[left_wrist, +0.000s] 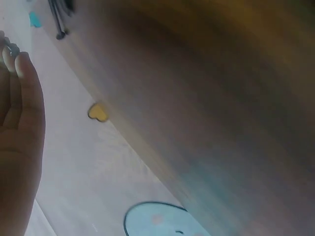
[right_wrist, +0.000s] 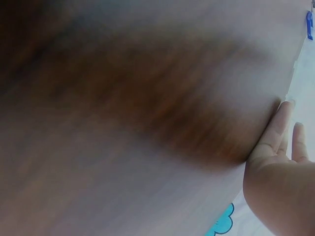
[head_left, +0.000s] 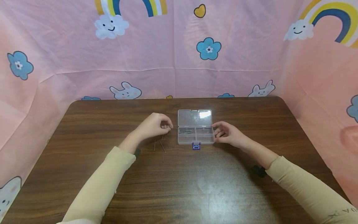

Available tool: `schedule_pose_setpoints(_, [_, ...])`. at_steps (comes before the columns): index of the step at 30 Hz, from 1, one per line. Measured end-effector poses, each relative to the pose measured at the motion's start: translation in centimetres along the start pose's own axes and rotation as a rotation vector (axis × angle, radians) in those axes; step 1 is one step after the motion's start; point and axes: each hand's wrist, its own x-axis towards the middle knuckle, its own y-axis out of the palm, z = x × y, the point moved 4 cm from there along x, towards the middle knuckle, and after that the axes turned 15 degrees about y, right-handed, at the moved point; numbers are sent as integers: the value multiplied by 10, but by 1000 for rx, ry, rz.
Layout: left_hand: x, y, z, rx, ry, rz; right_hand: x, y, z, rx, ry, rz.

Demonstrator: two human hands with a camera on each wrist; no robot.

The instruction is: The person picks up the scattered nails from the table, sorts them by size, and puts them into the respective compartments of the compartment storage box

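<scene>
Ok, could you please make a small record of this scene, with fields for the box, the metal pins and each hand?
Container: clear plastic compartment box, lid open, blue latch at front
Pins inside: several, in left half
Loose pins: scattered on wood-grain table, left of box
Left hand: pinches small shiny piece, exact type unclear
Right hand: touches box's right side

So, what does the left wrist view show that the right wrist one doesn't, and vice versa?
Left wrist only: the left hand, a small shiny piece at its fingers, and a yellow heart print.
Right wrist only: the right hand and, at the upper right edge, the blue latch.
Both: the brown table, partly blurred, and the pale printed cloth.
</scene>
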Motion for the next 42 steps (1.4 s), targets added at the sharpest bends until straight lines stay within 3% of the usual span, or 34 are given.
schedule_pose_setpoints(14, [33, 18, -10, -2, 45, 20, 0, 0, 0, -1, -7, 2])
schedule_pose_setpoints(23, [43, 25, -13, -22, 38, 29, 0, 0, -1, 6, 2, -2])
schedule_pose_setpoints(31, [47, 27, -21, 35, 26, 74, 0, 0, 1, 4, -8, -1])
schedule_pose_setpoints(42, [52, 31, -29, 93, 85, 92, 0, 0, 1, 7, 6, -2])
